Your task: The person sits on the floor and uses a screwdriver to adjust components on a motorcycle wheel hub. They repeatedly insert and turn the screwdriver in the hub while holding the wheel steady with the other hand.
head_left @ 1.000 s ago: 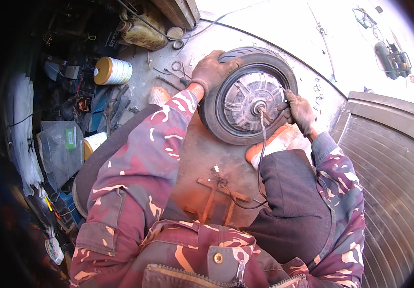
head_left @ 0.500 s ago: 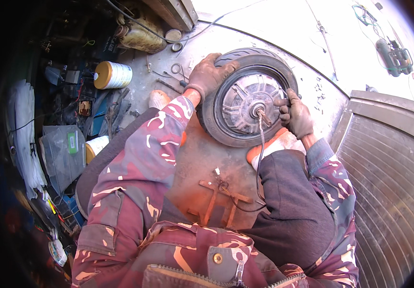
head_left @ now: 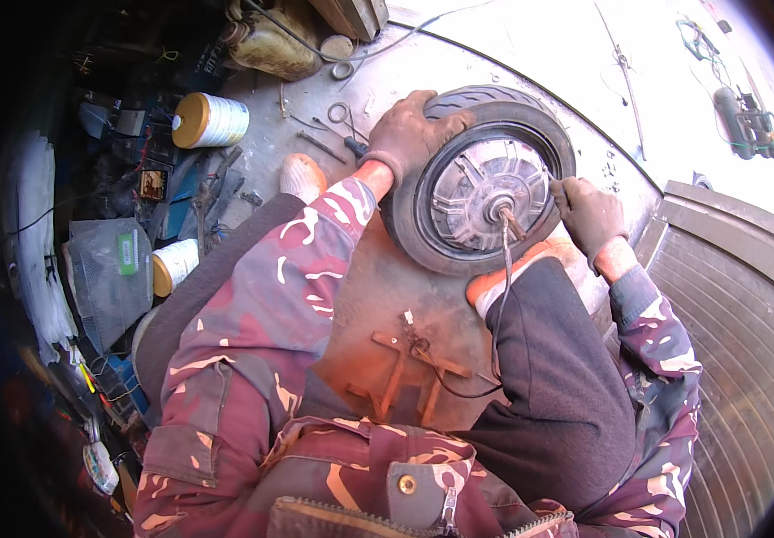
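A hub-motor wheel (head_left: 478, 202) with a black tyre (head_left: 414, 242) stands tilted between my feet, its ribbed metal hub facing me. A cable (head_left: 506, 247) runs from its axle down to the floor. My gloved left hand (head_left: 407, 134) grips the tyre at its upper left, fingers over the tread and sidewall. At the right edge of the rim, my gloved right hand (head_left: 591, 213) is closed round a slim dark tool (head_left: 552, 177). Only its tip shows at the tyre's edge; the fist hides the rest.
Below the wheel, a rusty metal frame (head_left: 396, 372) lies on the floor by the cable's end. Several tools, including a metal rod (head_left: 321, 146), lie left of my left hand. White tubs with orange lids (head_left: 191, 119) and clutter fill the left side. A ribbed metal panel (head_left: 736, 350) stands right.
My right hand has swung outward to the right, away from the hub, and the tool's tip now shows at the rim. My left hand stays on the tyre. The whole view has shifted slightly.
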The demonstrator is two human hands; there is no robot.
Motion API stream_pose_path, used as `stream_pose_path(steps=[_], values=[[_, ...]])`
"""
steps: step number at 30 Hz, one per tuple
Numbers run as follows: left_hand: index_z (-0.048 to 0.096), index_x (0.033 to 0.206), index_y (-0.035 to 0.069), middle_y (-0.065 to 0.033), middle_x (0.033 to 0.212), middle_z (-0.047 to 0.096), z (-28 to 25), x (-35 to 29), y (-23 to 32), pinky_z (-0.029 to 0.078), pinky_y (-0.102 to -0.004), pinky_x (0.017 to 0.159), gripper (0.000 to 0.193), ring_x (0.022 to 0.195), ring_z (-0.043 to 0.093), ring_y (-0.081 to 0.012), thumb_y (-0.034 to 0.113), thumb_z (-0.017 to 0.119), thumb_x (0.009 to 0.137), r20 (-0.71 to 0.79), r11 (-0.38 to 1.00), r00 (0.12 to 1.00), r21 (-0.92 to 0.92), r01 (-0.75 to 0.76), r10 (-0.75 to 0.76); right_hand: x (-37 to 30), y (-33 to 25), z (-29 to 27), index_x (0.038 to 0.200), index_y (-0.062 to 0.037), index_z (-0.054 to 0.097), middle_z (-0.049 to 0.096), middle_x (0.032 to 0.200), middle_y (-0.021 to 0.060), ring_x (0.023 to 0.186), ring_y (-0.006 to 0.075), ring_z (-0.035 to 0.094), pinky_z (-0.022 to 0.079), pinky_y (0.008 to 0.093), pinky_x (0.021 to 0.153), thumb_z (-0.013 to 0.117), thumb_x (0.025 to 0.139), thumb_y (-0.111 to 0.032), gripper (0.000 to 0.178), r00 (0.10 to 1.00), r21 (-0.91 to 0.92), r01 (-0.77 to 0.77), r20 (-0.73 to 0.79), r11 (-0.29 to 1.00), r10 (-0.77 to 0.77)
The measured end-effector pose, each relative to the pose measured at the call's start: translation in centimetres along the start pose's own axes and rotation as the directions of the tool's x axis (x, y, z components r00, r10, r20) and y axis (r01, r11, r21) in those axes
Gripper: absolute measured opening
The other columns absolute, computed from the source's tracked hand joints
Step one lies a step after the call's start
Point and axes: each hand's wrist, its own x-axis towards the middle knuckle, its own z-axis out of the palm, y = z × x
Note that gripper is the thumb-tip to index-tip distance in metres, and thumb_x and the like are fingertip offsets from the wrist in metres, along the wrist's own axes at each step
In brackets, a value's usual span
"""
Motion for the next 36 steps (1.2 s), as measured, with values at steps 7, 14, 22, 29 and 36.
stream_pose_path(steps=[7,14,22,29,36], values=[[0.06,0.15,-0.001,-0.0261,0.146,0.066,0.0,0.5,0.1,0.049,-0.0416,0.117,0.098,0.137,0.064,-0.0366,0.074,0.073,0.088,-0.032,0.999,0.999,-0.013,-0.036,0.036,0.3,0.9,1.5,0.111,-0.0013,0.076,0.069,0.075,0.0015,0.058,0.0078,0.057,0.047,0.0242,0.054,0.05,0.118,-0.039,0.047,0.877,0.82,-0.455,0.346,0.347,0.333],[0.059,0.15,-0.001,-0.0261,0.146,0.066,-0.9,-0.2,1.4,0.048,-0.0415,0.118,0.099,0.137,0.063,-0.0374,0.075,0.071,0.087,0.016,0.994,0.996,-0.052,0.091,-0.091,-1.3,1.1,5.2,0.135,0.0057,0.062,0.062,0.082,-0.0013,0.06,0.0053,0.049,0.04,0.0187,0.051,0.048,0.119,-0.039,0.05,0.781,0.615,-0.347,0.608,-0.708,0.146],[0.072,0.141,0.044,-0.0201,0.158,0.054,0.5,0.5,-1.2,0.051,-0.0434,0.116,0.052,0.136,0.063,-0.0373,0.073,0.047,0.106,0.025,0.989,0.998,0.141,-0.052,0.049,-2.4,1.8,1.9,0.123,-0.0025,0.075,0.077,0.089,0.0104,0.081,0.0221,0.076,0.058,0.0377,0.075,0.062,0.107,-0.059,0.06,0.871,0.622,-0.409,0.048,0.667,0.49],[0.071,0.142,0.042,-0.0215,0.151,0.06,0.4,0.1,-0.7,0.055,-0.0407,0.112,0.047,0.129,0.069,-0.0375,0.066,0.047,0.109,-0.01,0.995,1.0,0.1,-0.026,0.027,-1.3,2.0,0.1,0.11,-0.0098,0.078,0.077,0.102,0.013,0.091,0.0337,0.076,0.058,0.0435,0.079,0.067,0.106,-0.043,0.035,0.994,0.14,-0.04,-0.096,0.989,0.054],[0.058,0.151,-0.001,-0.0268,0.147,0.064,0.6,0.3,-1.0,0.047,-0.0422,0.119,0.1,0.139,0.061,-0.037,0.076,0.069,0.088,-0.019,1.0,1.0,-0.018,-0.02,0.02,-0.1,1.4,1.3,0.105,-0.0015,0.074,0.072,0.082,0.0034,0.064,0.0177,0.067,0.055,0.0349,0.062,0.066,0.11,-0.035,0.034,0.886,0.725,-0.456,0.319,0.515,0.336]])
